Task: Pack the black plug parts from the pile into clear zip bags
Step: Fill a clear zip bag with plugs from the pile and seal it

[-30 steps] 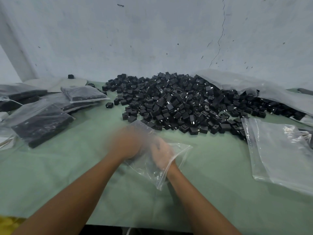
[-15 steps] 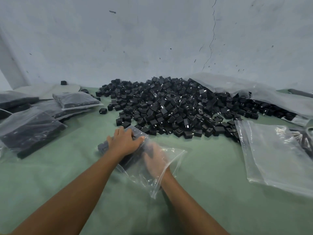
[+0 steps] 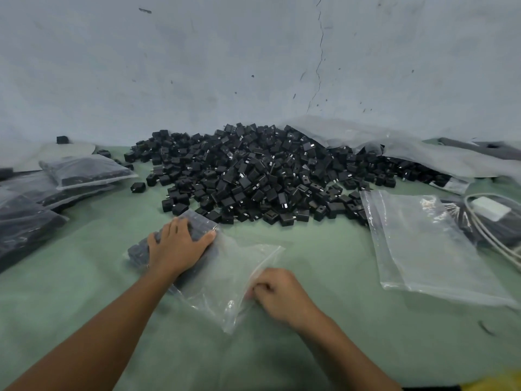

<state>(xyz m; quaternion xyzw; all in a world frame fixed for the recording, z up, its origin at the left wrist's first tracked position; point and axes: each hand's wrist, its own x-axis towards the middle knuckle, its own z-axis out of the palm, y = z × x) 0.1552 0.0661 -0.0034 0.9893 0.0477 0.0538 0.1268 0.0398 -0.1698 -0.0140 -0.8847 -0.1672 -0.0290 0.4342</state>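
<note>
A big pile of black plug parts (image 3: 253,176) covers the middle of the green table (image 3: 324,348). In front of it lies a clear zip bag (image 3: 225,275) with a block of black parts in its far end. My left hand (image 3: 177,246) lies palm down on that block through the plastic, fingers spread over it. My right hand (image 3: 279,294) pinches the bag's open edge at the near right with curled fingers.
Several filled bags (image 3: 84,170) are stacked at the left. A stack of empty clear bags (image 3: 431,244) lies at the right, beside a white cable and adapter (image 3: 490,210). A large plastic sack (image 3: 394,145) spills parts at the back right against the wall.
My right hand has come out of the bag and now pinches its open edge. My left hand has settled flat on the parts inside. The camera has moved closer.
</note>
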